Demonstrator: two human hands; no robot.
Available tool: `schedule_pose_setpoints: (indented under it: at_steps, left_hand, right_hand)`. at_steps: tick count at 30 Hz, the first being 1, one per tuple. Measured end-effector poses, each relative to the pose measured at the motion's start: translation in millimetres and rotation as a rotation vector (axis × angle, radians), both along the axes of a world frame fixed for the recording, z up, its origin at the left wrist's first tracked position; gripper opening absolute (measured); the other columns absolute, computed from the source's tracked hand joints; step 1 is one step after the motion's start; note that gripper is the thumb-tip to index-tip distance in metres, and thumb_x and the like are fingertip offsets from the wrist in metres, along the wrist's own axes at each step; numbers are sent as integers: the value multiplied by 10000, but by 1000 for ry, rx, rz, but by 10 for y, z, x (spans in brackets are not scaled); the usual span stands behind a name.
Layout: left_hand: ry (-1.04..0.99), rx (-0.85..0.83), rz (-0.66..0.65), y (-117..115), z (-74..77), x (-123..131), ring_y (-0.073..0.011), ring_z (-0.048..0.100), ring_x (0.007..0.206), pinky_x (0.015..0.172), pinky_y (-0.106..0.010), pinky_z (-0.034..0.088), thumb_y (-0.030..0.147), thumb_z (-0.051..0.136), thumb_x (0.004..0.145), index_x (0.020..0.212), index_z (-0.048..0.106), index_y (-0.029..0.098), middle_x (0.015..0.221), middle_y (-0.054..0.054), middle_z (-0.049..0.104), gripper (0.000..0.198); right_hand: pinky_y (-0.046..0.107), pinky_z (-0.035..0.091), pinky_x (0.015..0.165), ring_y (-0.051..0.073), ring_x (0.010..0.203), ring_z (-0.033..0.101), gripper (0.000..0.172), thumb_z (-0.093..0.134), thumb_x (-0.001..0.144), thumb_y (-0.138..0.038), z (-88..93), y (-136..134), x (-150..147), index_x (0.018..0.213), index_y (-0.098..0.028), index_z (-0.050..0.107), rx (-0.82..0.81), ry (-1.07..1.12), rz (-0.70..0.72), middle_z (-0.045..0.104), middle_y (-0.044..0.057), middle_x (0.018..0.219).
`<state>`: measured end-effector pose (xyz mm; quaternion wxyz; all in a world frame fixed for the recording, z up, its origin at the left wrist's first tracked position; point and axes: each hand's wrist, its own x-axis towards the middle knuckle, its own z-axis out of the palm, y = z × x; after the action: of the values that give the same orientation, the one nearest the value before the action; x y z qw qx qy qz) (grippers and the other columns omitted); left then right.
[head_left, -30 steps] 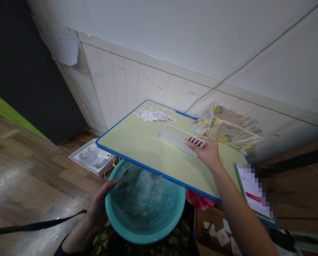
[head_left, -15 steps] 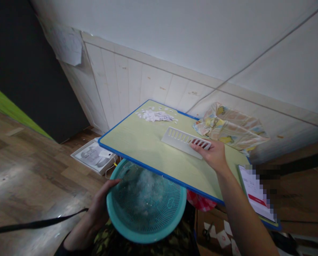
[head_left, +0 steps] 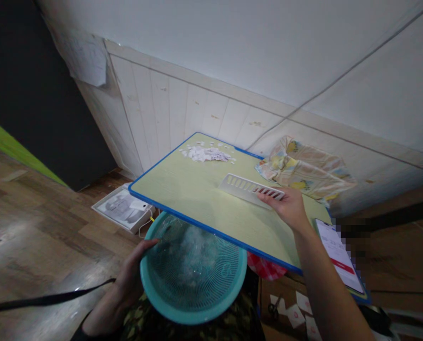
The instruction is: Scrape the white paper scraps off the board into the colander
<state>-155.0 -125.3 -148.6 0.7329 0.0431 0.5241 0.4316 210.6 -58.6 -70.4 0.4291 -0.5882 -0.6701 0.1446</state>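
My left hand (head_left: 135, 265) grips the left rim of a turquoise plastic colander (head_left: 193, 315), its thumb over the edge. Inside the colander lies a whitish, see-through heap (head_left: 193, 253) whose kind I cannot make out. My right hand (head_left: 287, 206) is closed on the right end of a white slotted plastic tray (head_left: 242, 189), held tilted over the table. Beneath it is a pale yellow-green tabletop (head_left: 183, 189) with a blue edge, which overhangs the colander's far side. A pile of small white paper pieces (head_left: 207, 154) rests near the table's far left corner.
A patterned cloth (head_left: 304, 163) lies at the table's back right. A phone or tablet (head_left: 339, 255) sits at its right end. Below are a white box (head_left: 122, 208), scissors (head_left: 273, 310), white cards (head_left: 295, 316) and a red checked cloth (head_left: 266, 267). The wall stands behind.
My right hand has shifted slightly right and toward me with the slotted tray, which now tilts flatter to the view. My left hand keeps its hold on the colander.
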Motion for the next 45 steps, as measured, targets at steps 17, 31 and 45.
schedule_pose_setpoints:
  at_steps: [17,31,45]
  left_hand:
    - [-14,-15,16,10,33,10,-258,688,580,633,-365,612,127,538,919,786,698,23,712,-182,712,232]
    - [-6,-28,1,14,-8,14,-224,647,537,562,-311,566,155,522,932,712,714,38,664,-158,689,315]
    - [-10,-26,18,15,11,6,-207,644,531,563,-300,574,144,523,927,722,710,38,663,-145,694,297]
  right_hand:
    - [305,609,664,249,740,768,156,775,789,-339,-64,-476,-183,899,-241,826,-86,53,74,799,42,867]
    - [288,618,587,204,568,735,86,749,819,-272,81,-872,-441,831,-239,827,-24,-26,168,786,27,740]
    - [302,607,647,246,731,768,149,753,812,-349,105,-666,-392,885,-240,825,4,-43,-19,799,27,857]
